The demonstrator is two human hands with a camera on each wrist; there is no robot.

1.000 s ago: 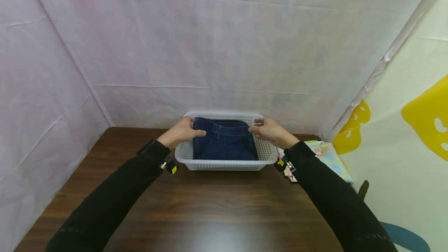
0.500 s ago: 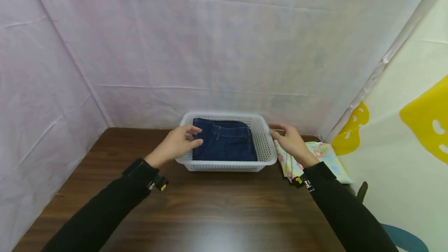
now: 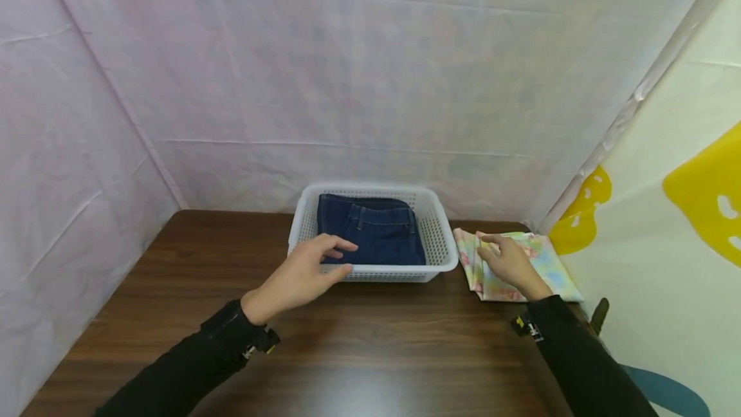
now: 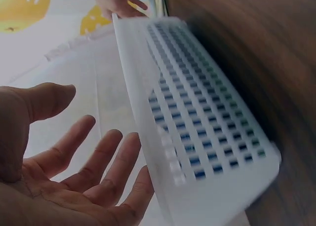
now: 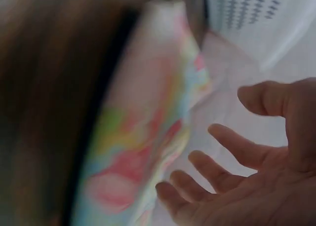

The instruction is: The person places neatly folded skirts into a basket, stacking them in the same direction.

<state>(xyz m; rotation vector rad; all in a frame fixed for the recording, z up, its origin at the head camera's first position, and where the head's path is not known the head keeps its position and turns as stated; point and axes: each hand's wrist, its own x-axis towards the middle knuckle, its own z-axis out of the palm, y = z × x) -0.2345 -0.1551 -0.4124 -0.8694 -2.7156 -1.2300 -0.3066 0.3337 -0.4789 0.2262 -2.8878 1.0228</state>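
Note:
Folded dark blue jeans [image 3: 382, 230] lie in a white plastic basket [image 3: 442, 246] at the table's far side. My left hand [image 3: 303, 275] is over the basket's front left corner, fingers spread and holding nothing. In the left wrist view its fingertips come right at the basket's rim. To the right of the basket lies a folded pastel floral cloth [image 3: 550, 269]. Over that cloth is my right hand [image 3: 512, 266], its fingers apart with nothing between them. The right wrist view shows the cloth [image 5: 143, 122] blurred beside the relaxed fingers.
The brown wooden table [image 3: 359, 340] runs up to a pale fabric wall [image 3: 347, 82] behind the basket. Another wall with yellow shapes [image 3: 579, 217] borders the right side. A blue-grey rounded object [image 3: 666, 391] shows beyond the table at lower right.
My right hand has moved from the jeans out over the basket's right rim to the floral cloth. The left hand has drawn back toward the basket's front. The jeans stay in place.

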